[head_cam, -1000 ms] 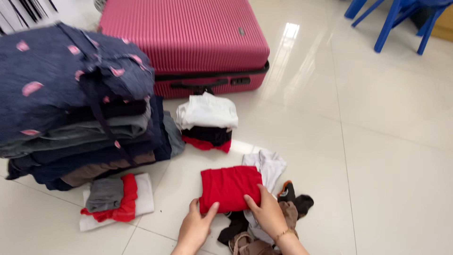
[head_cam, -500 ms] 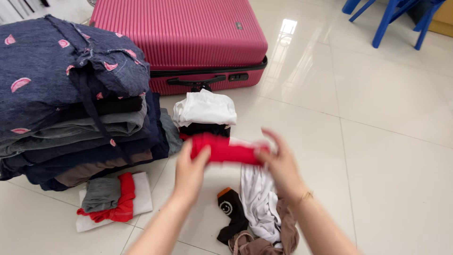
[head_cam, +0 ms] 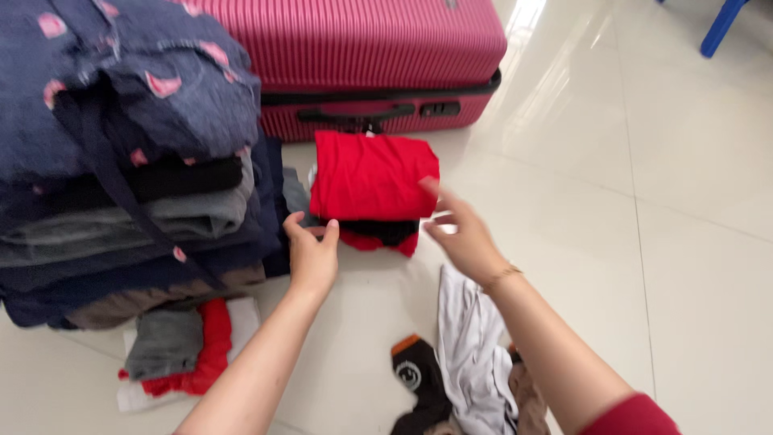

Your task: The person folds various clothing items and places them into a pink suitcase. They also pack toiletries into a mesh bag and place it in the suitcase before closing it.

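A: What are the hands doing at the small pile?

B: I read both grips as open. My left hand [head_cam: 312, 256] rests its fingertips at the lower left edge of the folded red garment [head_cam: 372, 176]; my right hand [head_cam: 457, 234] hovers just off its right edge, fingers spread, holding nothing. The garment lies flat on top of the small stack [head_cam: 378, 234], where dark and red layers show beneath, just in front of the pink suitcase [head_cam: 354, 48].

A: How should the step be done well?

B: In my judgement, square the edges from both sides so the fold stays aligned with the layers below.

A: Any labels or packages?

B: Only a small tab on the suitcase shell, too blurred to tell. The tall clothes stack [head_cam: 129, 161] stands left; loose garments [head_cam: 475, 362] lie on the floor [head_cam: 684, 282].
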